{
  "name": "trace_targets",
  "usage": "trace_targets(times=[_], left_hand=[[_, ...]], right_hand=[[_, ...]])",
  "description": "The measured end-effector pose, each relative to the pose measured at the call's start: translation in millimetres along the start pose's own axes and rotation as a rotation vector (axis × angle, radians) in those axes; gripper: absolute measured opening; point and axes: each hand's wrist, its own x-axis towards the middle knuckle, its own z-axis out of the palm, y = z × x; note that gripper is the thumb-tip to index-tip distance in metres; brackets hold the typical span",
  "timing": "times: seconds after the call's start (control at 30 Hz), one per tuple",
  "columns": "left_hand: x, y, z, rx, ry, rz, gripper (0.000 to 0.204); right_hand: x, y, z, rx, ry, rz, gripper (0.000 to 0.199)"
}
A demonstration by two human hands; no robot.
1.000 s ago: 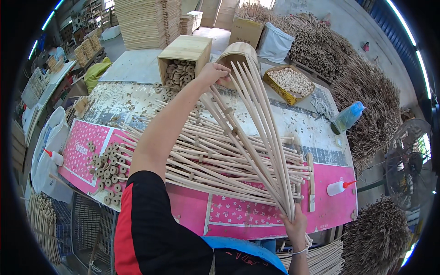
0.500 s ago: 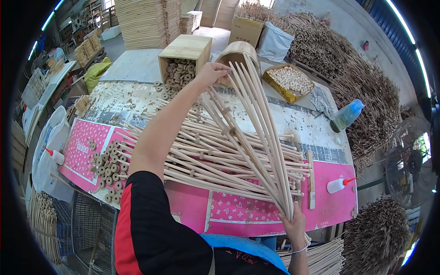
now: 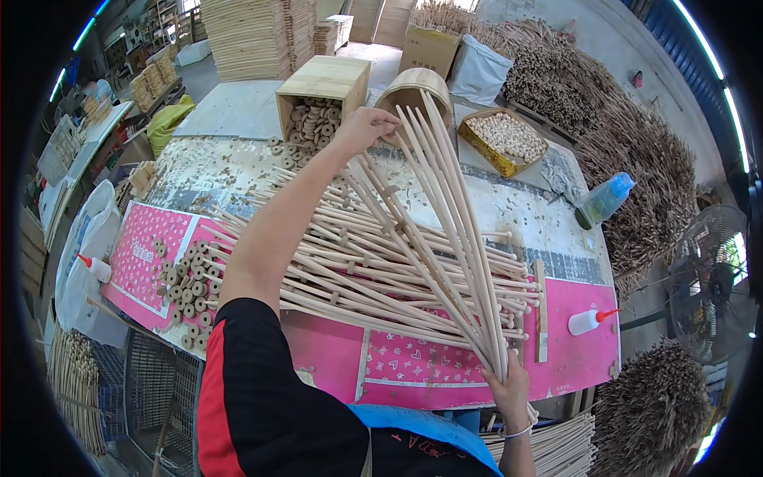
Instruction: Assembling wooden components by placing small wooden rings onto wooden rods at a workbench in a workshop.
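Note:
Low at the right, my right hand (image 3: 510, 387) is wrapped round the lower end of a bundle of long pale wooden sticks (image 3: 455, 215), which fans out upward and away from me. My left hand (image 3: 368, 129) reaches to the far ends, its thumb and fingertips pinched at the tip of one stick on the bundle's left side. A few sticks in the bundle carry a small wooden ring (image 3: 389, 192). Under the bundle, many more knob-ended sticks (image 3: 342, 278) lie crosswise on the pink-covered table (image 3: 318, 342), some also with rings.
Loose wooden rings (image 3: 191, 298) lie at the left; more spill from a wooden box (image 3: 334, 83). A round wooden tub (image 3: 417, 83) and a yellow tray of small knobs (image 3: 501, 167) stand behind. Right are a glue bottle (image 3: 584, 322), a blue-topped bottle (image 3: 606, 200) and a fan (image 3: 710, 278).
Almost nothing differs. The view has shifted very slightly, and both hands keep the same hold on the sticks.

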Motion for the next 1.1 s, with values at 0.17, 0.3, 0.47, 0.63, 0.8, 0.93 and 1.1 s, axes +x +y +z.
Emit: trace_targets(times=[0.17,0.3,0.47,0.63,0.8,0.93,1.1], left_hand=[[-13,19,12,0.48,0.085,0.185,0.025],[-19,51,5,1.092,-0.046,0.189,0.026],[-30,36,10,0.721,-0.007,0.311,0.024],[-56,62,57,0.802,-0.287,0.184,0.02],[-33,39,17,0.451,0.054,0.196,0.027],[-10,31,-39,-0.4,0.167,-0.121,0.041],[-6,19,-34,-0.753,0.114,-0.056,0.055]], right_hand=[[6,-5,1,-0.023,-0.009,0.007,0.041],[11,-5,2,-0.047,-0.015,0.009,0.04],[16,-6,6,0.018,0.002,0.015,0.04],[22,-7,11,-0.053,0.01,0.025,0.041],[19,-10,9,-0.075,0.028,0.013,0.041],[19,-12,8,-0.128,0.064,-0.015,0.038],[16,-21,8,-0.205,0.058,-0.04,0.035]])
